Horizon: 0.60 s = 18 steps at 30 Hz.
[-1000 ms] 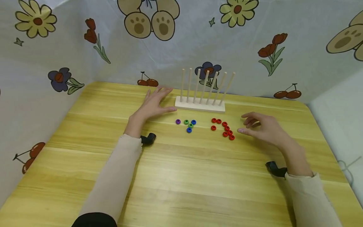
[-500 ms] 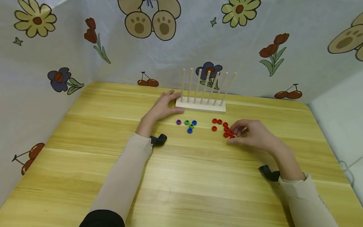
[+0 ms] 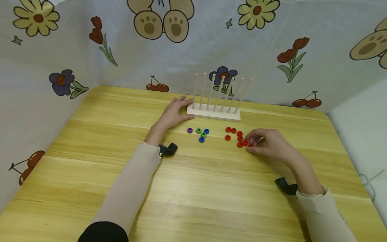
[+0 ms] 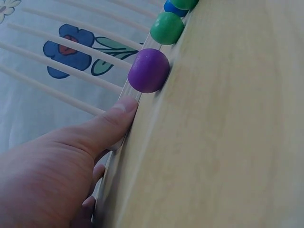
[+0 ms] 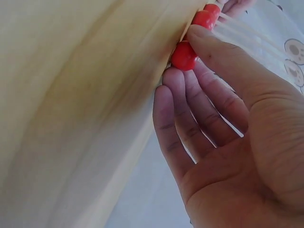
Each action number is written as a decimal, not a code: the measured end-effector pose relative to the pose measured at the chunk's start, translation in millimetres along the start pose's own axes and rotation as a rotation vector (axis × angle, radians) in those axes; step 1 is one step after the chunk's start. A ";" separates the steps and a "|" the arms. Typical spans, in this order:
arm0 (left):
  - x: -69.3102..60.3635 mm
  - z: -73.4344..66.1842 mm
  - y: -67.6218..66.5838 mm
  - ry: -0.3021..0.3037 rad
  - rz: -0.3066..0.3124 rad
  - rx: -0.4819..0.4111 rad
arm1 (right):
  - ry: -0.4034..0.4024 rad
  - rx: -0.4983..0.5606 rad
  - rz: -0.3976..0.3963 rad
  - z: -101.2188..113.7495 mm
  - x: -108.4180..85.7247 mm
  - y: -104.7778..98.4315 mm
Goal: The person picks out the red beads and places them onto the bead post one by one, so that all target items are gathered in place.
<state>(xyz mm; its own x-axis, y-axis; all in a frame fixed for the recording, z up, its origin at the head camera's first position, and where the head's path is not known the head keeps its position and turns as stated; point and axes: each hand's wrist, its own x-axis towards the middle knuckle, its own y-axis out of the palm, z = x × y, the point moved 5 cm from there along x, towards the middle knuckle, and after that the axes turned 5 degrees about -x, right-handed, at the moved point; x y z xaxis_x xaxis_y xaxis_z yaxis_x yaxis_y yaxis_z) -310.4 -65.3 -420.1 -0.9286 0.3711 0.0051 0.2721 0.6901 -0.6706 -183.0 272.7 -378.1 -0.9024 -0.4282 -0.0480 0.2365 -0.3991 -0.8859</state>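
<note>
A pale wooden peg stand with a row of several upright pegs stands at the back of the table. My left hand grips the left end of its base, thumb along the front edge and fingers behind. My right hand pinches a red bead between thumb and fingertips, at the table surface. In the head view that bead is mostly covered by the fingers. Several more red beads lie just left of that hand.
A purple bead, two green beads and two blue beads lie in front of the stand. A patterned cloth hangs behind the wooden table. Black wrist cameras are worn on both arms.
My left hand has moved right and taken hold of the stand's end. My right hand has moved left to the red beads, and its fingers have closed on the nearest one.
</note>
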 end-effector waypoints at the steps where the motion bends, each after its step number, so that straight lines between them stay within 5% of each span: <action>1: 0.3 0.3 0.0 0.001 -0.002 -0.001 | 0.002 0.004 -0.007 -0.4 -0.7 -0.9; 18: 0.3 0.8 0.2 0.008 0.010 -0.004 | 0.010 -0.061 -0.249 0.9 -0.8 -26.0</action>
<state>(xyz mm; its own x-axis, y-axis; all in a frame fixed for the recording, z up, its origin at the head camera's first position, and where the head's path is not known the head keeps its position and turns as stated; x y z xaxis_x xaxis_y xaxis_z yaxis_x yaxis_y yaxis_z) -310.9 -65.6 -420.8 -0.9239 0.3827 0.0041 0.2825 0.6891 -0.6674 -188.1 282.7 -354.6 -0.9338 -0.3144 0.1706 -0.0152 -0.4416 -0.8971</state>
